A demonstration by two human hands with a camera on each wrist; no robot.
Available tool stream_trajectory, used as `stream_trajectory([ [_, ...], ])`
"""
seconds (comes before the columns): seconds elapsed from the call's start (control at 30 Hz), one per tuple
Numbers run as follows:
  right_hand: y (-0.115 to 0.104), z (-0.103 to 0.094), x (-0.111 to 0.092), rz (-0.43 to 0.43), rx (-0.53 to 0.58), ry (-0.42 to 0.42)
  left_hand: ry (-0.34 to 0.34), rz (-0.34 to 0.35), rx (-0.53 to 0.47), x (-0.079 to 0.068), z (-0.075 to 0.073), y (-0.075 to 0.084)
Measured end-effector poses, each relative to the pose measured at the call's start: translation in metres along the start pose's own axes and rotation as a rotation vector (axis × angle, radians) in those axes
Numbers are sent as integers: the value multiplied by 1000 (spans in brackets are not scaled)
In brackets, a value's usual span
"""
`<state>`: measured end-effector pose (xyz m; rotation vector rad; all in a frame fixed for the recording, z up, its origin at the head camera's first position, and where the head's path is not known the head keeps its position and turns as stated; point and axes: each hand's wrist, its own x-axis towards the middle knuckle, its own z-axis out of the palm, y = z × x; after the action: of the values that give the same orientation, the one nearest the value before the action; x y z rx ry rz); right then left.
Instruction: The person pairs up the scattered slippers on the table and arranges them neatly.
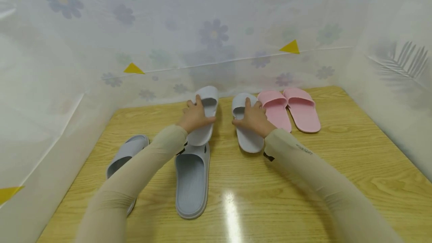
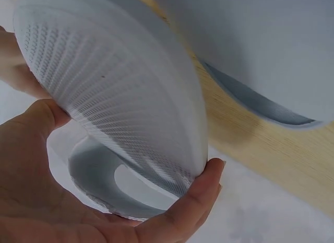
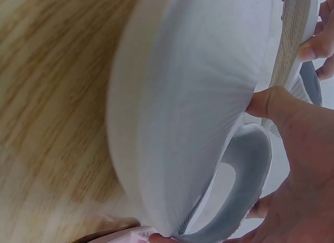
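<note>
My left hand (image 1: 195, 116) grips a pale grey slide slipper (image 1: 200, 137) by its sides, thumb on one edge and fingers at the strap. In the left wrist view its ribbed footbed (image 2: 109, 81) faces the camera, tilted off the floor. My right hand (image 1: 254, 118) holds the matching pale slipper (image 1: 250, 143) likewise, thumb on the near edge; the right wrist view shows this slipper (image 3: 182, 107) close up over the wood. The left slipper's heel overlaps the toe of a darker grey-blue slipper (image 1: 191, 183) in the head view.
Another grey-blue slipper (image 1: 129, 149) lies at the left, partly hidden behind my left sleeve. A pair of pink slippers (image 1: 305, 117) sits just right of my right hand. The wooden surface (image 1: 354, 141) ends at flower-printed white sheeting (image 1: 216, 59) with yellow triangles.
</note>
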<state>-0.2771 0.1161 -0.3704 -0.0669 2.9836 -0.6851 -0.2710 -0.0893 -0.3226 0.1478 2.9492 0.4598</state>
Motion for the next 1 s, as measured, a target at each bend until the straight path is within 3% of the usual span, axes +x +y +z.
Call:
stream_trajectory([
  [0.23,-1,-1,10,10,7,-39,-47,-9,-10,15,9,8],
  [0.57,-3,3,22,41,-15,-43,-123,-76,-38,38,20,16],
  [1.0,-3,9,32,54,-90,-67,-163,-85,-29,49,23,25],
])
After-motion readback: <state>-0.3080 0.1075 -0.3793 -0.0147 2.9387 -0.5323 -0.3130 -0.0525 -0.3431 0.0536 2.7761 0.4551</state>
